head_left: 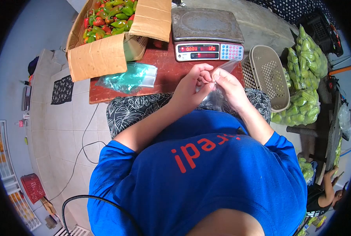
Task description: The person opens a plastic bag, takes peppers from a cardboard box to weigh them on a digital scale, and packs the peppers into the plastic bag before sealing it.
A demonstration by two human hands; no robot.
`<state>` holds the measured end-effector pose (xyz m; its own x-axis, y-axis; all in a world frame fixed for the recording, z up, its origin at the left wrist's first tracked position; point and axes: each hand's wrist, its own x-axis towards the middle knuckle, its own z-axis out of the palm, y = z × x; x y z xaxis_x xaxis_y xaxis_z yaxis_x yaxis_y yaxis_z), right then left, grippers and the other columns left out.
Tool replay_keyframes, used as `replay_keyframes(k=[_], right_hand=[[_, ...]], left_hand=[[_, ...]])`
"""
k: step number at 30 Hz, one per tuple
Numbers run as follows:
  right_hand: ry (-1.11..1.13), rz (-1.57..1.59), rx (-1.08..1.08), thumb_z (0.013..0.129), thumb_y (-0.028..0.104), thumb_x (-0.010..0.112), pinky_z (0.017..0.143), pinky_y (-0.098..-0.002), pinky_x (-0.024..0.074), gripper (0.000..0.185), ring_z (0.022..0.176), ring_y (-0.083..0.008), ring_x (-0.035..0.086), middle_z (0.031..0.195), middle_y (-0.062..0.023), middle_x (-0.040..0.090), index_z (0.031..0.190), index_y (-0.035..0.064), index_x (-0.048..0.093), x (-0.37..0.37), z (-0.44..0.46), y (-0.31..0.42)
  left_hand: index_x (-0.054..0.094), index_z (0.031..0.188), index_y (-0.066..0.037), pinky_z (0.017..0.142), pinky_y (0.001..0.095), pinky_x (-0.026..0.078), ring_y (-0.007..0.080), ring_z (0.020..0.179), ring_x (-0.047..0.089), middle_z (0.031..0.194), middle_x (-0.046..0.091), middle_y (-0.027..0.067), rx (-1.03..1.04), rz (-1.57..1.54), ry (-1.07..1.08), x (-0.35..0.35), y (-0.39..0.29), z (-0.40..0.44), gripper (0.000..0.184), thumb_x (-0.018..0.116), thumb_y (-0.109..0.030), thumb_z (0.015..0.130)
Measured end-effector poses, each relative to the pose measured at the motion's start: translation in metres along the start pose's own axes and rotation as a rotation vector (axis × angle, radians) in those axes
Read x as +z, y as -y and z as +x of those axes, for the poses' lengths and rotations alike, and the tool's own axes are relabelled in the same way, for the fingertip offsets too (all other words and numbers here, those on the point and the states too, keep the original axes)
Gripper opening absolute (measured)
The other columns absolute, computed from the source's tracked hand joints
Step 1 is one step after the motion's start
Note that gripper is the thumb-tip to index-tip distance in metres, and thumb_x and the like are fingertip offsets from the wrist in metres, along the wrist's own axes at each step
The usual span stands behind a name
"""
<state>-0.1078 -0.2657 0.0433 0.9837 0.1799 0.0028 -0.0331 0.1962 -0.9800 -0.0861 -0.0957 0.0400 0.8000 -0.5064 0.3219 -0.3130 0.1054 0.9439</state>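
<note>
A clear plastic bag (213, 100) hangs over my lap, with its upper part spreading behind my right fingers. My right hand (231, 87) pinches it between thumb and fingers. Close against it, my left hand (188, 89) has its fingers curled and its thumb at the bag; the exact grip is partly hidden. Just beyond my hands stands a digital scale (208, 52) with lit red digits and a bare metal platform (207, 24). Left of my hands, a green-tinted pack of plastic bags (126, 78) lies on the red-brown table (167, 72).
An open cardboard box (98, 61) of red and green peppers (110, 19) stands at the far left. Right of the table are a beige plastic basket (273, 74) and bagged green vegetables (307, 59). A cable (81, 147) crosses the floor. Another person (322, 196) is at lower right.
</note>
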Motion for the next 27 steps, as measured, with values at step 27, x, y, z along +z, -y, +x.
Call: replay_keyframes(k=[27], right_hand=[[0.004,0.025,0.169,0.091,0.026,0.062,0.053,-0.0201,0.0362,0.031,0.060,-0.0034,0.048,0.066,0.0021,0.058,0.067,0.0060,0.060,0.000,-0.009,-0.013]], left_hand=[[0.040,0.127,-0.006,0.072,0.0220,0.043,0.0049,0.080,0.051,0.085,0.055,-0.0013,-0.018,0.006,0.071,0.004,-0.001,-0.003,0.059,0.071,-0.004,0.076]])
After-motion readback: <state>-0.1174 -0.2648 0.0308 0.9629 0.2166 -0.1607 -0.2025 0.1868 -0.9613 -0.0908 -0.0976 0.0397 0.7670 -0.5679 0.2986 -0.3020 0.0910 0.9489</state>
